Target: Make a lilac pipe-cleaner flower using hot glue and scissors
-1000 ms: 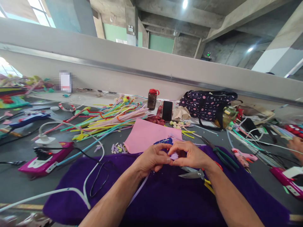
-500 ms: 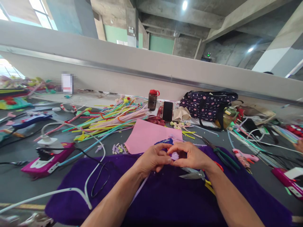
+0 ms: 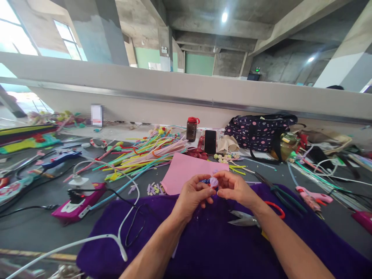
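Between my hands is a small lilac coil (image 3: 214,182), which looks like a rolled chenille stem. My left hand (image 3: 194,194) is closed, pinching it from the left with thumb and fingers. The curled thumb and fingers of my right hand (image 3: 235,187) grip its right side. A thin pale strip (image 3: 175,250) shows beside my left forearm, over the purple cloth (image 3: 215,244). Scissors (image 3: 245,220) with a red handle lie by my right wrist, partly hidden. Just behind my fingers is a pink sheet (image 3: 186,174), and a blue object there is mostly covered.
Bundled coloured stems (image 3: 154,151) lie at the back, near a red-capped bottle (image 3: 192,130) and a phone (image 3: 210,142). Pliers (image 3: 285,197) and a pink glue gun (image 3: 312,197) are on the right. A magenta power strip (image 3: 78,205) with cables stands left. Short cut pieces (image 3: 155,188) lie beside the sheet.
My hands have shifted slightly, and the lilac coil is turned up and more exposed between my fingertips. The whole view has swung a little to the left.
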Available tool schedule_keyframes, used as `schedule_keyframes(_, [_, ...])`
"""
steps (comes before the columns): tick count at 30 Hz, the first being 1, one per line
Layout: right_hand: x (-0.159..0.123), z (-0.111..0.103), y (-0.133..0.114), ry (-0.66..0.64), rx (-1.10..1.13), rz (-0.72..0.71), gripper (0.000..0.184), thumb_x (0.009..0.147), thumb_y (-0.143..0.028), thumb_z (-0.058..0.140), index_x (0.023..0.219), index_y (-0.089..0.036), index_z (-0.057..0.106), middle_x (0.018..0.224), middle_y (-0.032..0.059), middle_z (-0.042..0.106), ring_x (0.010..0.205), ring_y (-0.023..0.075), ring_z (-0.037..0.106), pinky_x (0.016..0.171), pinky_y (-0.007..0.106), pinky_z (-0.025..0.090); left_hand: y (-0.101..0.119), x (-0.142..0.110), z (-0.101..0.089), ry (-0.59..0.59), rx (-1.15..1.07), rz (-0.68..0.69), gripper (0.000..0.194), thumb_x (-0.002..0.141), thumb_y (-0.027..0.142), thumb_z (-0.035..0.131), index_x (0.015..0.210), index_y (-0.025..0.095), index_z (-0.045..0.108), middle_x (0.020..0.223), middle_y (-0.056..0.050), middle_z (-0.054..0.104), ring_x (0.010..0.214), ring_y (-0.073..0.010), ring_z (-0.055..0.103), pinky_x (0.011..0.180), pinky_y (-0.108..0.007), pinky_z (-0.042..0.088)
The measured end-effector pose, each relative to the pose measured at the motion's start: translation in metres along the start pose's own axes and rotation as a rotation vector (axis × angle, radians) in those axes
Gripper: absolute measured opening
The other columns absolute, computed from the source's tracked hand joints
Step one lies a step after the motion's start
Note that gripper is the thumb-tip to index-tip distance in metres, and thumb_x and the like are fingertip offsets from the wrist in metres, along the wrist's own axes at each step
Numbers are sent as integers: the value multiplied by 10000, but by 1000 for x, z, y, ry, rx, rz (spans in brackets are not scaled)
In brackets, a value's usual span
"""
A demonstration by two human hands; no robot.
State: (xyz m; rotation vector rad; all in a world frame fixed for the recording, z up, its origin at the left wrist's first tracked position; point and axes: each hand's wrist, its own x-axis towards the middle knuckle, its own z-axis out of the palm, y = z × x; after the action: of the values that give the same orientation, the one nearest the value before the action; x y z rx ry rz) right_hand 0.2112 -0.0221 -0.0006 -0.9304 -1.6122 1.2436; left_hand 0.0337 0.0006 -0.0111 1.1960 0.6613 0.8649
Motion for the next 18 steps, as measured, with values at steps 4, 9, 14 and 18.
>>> schedule_keyframes(4, [2,9,2,20,40,11,398,698,-198,651,1068,-201,503,915,20,574,690,108,544,503,179,383,0,0,-1,35,-92,8,444,650,262,700,1039,141,525,683,-19,644,572,-125,600,443,-176,385])
schedule_keyframes(9, [2,13,4,101,-29,26,265,710,-184,625,965,-182,553,817,0,585,618,92,527,505,189,389,-3,1,0,139,-260,17,334,633,240,718,921,136,587,765,-76,695,684,-156,637,569,-208,434])
schedule_keyframes(14, [6,25,4,264,-59,79,117,748,-263,603,805,-161,584,610,-30,540,505,88,502,403,176,337,-2,1,1,278,-381,182,428,630,176,719,1034,145,580,767,-50,696,772,-152,638,770,-258,438])
schedule_keyframes(18, [12,49,3,168,45,94,139,756,-270,587,840,-161,604,604,-32,554,471,79,486,386,176,334,2,0,1,288,-399,227,513,654,149,698,1139,156,533,703,-16,677,807,-148,629,799,-261,432])
